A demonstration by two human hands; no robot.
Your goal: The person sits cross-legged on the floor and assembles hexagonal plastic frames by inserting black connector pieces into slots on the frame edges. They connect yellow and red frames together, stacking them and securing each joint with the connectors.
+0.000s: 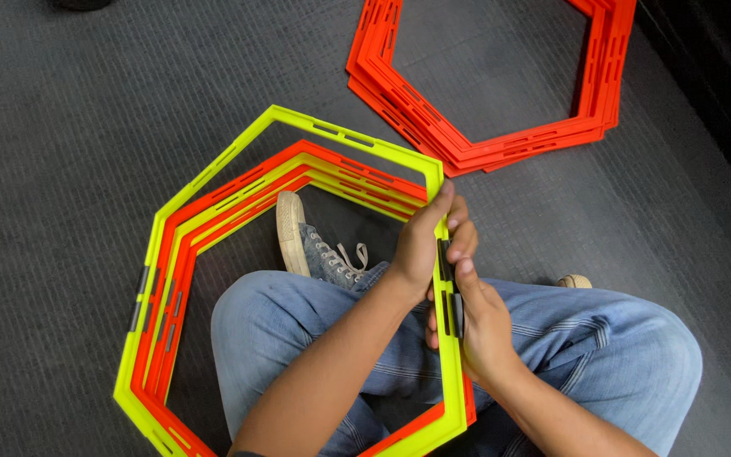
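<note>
You're sitting cross-legged on grey carpet point(69, 110), stack of hexagon rings around your lap. Both hands work the right-hand side of the top yellow ring point(213, 165), at the dark clip point(448, 292) set on that bar.

Left hand point(420, 245): closed around the bar from the inner side, thumb running up along the yellow edge toward the corner. Firm wrap, holding the ring. Right hand point(484, 326): closed on the same bar from the outside, just below the left one, fingers curled over the clip. Whether the clip is gripped or just pressed, can't tell.

Doing it well, judged from this view: keep your left hand as the anchor close to the clip so the thin bar doesn't flex, and work the clip straight along the bar with the right, not twisting sideways. Keep the orange ring point(239, 190) underneath clear of your fingers.

Orientation: the yellow ring is tilted, far edge lifted off the stack, near edge down by your knees. The held bar's long axis runs away from you, near-vertical in the view. The clip lies lengthwise along it.

Second orange stack point(484, 144) lies flat, well apart, ahead to the right. Shoe point(306, 241) sits inside the rings.
</note>
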